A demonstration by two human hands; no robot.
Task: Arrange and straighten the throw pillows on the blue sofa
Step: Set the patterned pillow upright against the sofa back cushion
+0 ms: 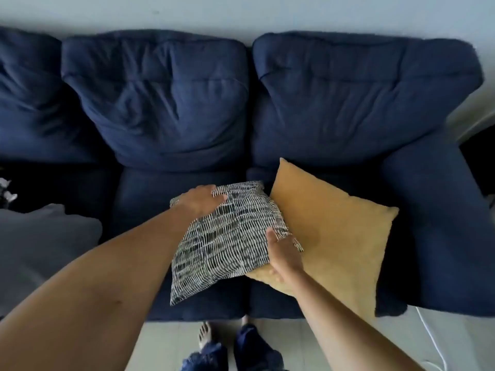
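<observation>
A black-and-white patterned pillow (225, 242) lies tilted on the blue sofa (166, 108), over the gap between two seat cushions. My left hand (201, 200) grips its far left corner. My right hand (284, 257) holds its right edge, thumb on top. A mustard yellow pillow (337, 231) lies flat on the right seat, and the patterned pillow overlaps its left edge. A grey pillow (45, 242) rests on the left seat, cut off by the frame.
The sofa's right armrest (439, 226) stands beside the yellow pillow. A pale floor (166, 344) runs along the sofa front, with my feet (206, 336) on it. A white cable (431, 341) trails on the floor at the right. The wall (241, 12) is behind the back cushions.
</observation>
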